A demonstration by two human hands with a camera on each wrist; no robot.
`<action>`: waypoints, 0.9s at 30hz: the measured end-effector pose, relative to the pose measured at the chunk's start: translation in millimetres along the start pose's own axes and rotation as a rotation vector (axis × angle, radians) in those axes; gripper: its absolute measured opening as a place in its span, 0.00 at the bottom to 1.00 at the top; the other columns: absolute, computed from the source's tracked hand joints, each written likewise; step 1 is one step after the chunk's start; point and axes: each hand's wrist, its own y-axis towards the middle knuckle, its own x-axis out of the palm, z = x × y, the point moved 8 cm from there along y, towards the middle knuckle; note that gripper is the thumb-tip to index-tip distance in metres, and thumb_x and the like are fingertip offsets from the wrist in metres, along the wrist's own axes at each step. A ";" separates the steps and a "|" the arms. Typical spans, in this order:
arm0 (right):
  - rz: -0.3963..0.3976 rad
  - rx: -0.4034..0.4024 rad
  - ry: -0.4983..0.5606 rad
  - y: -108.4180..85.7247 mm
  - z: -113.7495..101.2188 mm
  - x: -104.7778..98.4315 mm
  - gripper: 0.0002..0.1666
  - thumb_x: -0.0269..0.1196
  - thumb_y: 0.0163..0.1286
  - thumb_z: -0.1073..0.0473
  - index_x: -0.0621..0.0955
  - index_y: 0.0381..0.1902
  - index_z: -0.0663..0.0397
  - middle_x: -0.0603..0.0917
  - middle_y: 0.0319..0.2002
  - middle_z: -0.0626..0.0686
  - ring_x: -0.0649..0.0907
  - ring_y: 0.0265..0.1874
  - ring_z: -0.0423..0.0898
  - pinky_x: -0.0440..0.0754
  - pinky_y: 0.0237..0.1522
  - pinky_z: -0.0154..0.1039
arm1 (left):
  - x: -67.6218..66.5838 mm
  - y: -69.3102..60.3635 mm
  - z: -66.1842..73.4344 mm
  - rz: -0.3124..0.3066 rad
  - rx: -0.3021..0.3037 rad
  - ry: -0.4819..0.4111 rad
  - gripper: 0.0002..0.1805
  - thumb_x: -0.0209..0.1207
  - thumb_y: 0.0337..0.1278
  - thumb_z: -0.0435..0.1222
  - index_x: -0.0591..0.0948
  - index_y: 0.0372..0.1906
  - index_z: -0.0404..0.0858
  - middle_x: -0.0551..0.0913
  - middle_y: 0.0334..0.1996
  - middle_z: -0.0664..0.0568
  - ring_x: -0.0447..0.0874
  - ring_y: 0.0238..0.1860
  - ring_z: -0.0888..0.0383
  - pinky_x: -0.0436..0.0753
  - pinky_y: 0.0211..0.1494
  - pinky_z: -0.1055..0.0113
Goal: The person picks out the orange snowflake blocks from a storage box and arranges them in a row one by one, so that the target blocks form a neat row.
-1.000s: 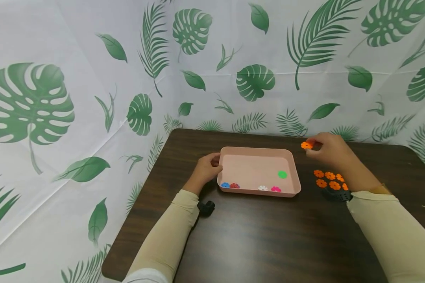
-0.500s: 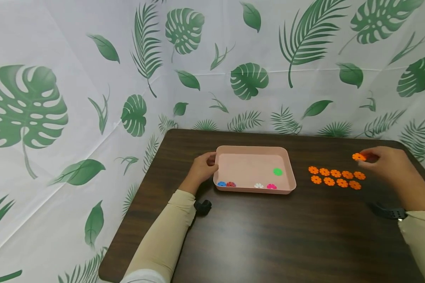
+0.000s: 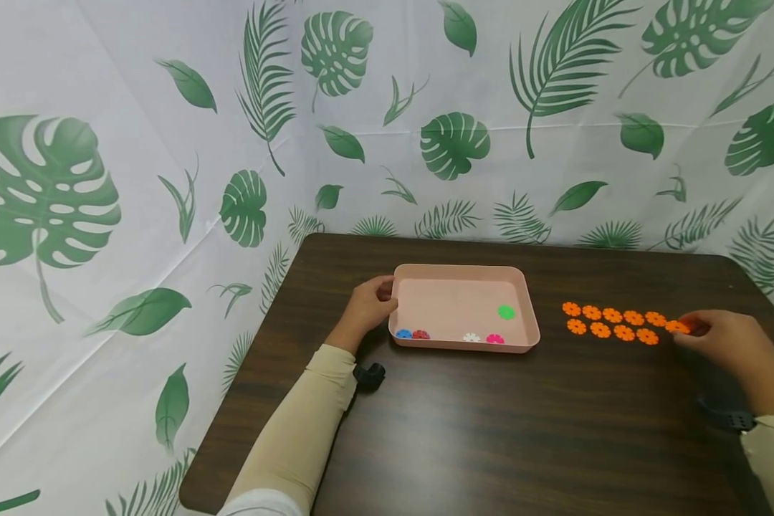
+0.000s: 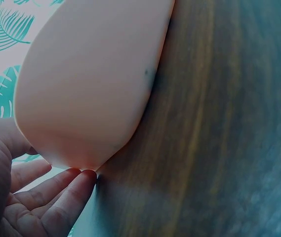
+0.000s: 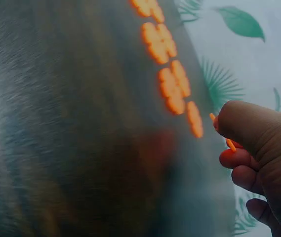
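Observation:
My left hand holds the left end of a shallow pink tray; in the left wrist view its fingertips touch the tray's outer wall. My right hand pinches an orange flower-shaped disc between thumb and fingers. Two rows of similar orange discs lie flat on the table just left of it. The held disc is at the right end of these rows; whether it touches the table cannot be told. The right wrist view shows the held disc edge-on, largely hidden by the fingers.
Inside the tray lie a green disc and blue, red, white and pink flower discs. A leaf-printed white cloth hangs behind the dark wooden table.
My right hand has carried the orange disc from beside the tray to the right, then down towards the right end of the rows. My left hand stays at the tray.

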 end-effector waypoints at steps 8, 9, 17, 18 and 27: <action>-0.030 -0.019 -0.021 -5.2 2.6 17.0 0.30 0.73 0.61 0.60 0.78 0.47 0.85 0.81 0.35 0.74 0.81 0.34 0.70 0.77 0.35 0.63 | 0.9 -1.8 -1.0 -0.004 -0.008 -0.015 0.30 0.65 0.61 0.36 0.78 0.70 0.40 0.85 0.56 0.46 0.84 0.53 0.49 0.85 0.57 0.53; -0.027 -0.021 -0.025 -5.6 2.1 17.7 0.30 0.73 0.61 0.60 0.78 0.47 0.85 0.81 0.35 0.74 0.80 0.35 0.70 0.76 0.35 0.64 | 0.9 -1.8 -1.2 -0.004 -0.006 -0.017 0.30 0.65 0.61 0.36 0.78 0.70 0.40 0.85 0.56 0.46 0.84 0.52 0.49 0.85 0.57 0.53; -0.035 0.017 -0.036 -9.1 1.9 22.0 0.33 0.73 0.63 0.57 0.77 0.50 0.85 0.78 0.41 0.79 0.77 0.41 0.74 0.75 0.42 0.69 | 0.4 -0.4 -1.6 0.005 0.021 -0.015 0.30 0.65 0.61 0.35 0.78 0.69 0.38 0.86 0.55 0.45 0.84 0.51 0.49 0.85 0.56 0.53; -0.034 0.023 -0.036 -9.6 2.5 22.5 0.33 0.73 0.63 0.56 0.76 0.50 0.85 0.78 0.42 0.79 0.77 0.41 0.75 0.75 0.42 0.69 | 0.4 -0.7 -1.5 0.006 0.022 -0.014 0.30 0.65 0.61 0.35 0.78 0.69 0.37 0.86 0.54 0.45 0.84 0.51 0.49 0.85 0.56 0.53; 0.074 0.019 -0.045 -5.1 -16.4 -7.9 0.37 0.70 0.67 0.52 0.73 0.55 0.83 0.75 0.47 0.80 0.77 0.42 0.74 0.74 0.41 0.70 | -3.4 -1.7 2.6 0.030 0.041 0.019 0.28 0.64 0.64 0.37 0.78 0.69 0.38 0.86 0.54 0.44 0.86 0.53 0.48 0.85 0.56 0.51</action>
